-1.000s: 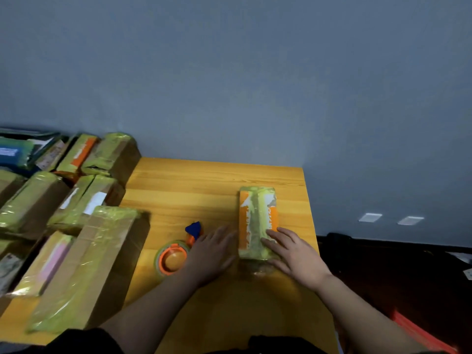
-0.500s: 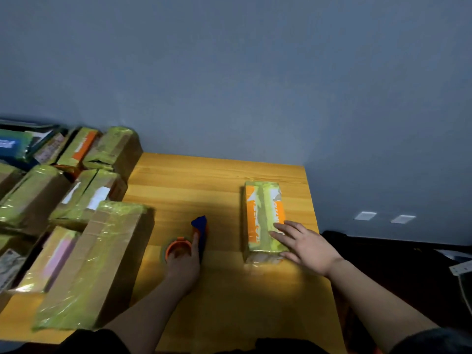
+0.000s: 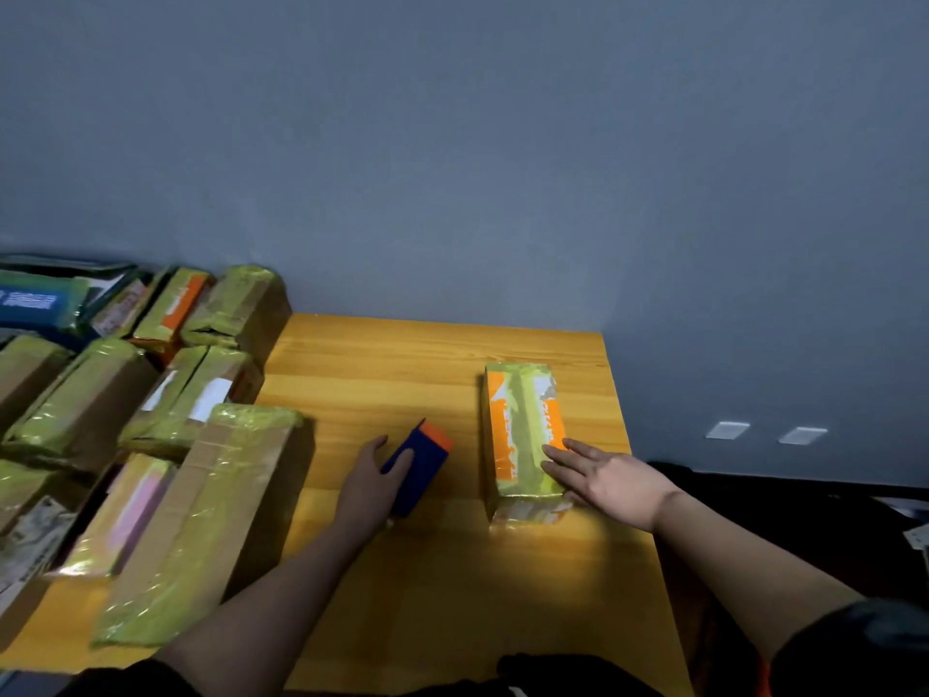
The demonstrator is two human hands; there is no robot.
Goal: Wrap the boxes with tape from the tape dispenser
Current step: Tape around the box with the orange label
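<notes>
Taped parcels [image 3: 151, 445] are stacked along the desk's [image 3: 402, 374] left edge. Mid-desk, the tape dispenser [image 3: 414, 467], now lifted upright, is gripped by the left hand [image 3: 369, 487]. Near the right edge, the box [image 3: 523, 435] is pressed by the flat, straight-fingered right hand [image 3: 611, 482], unmoved.

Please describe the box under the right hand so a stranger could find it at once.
On the wooden table, look near its right edge. The box lies alone there, the right hand resting flat on it. Unlike the stacked brown boxes at left, its sides are bright orange.
</notes>
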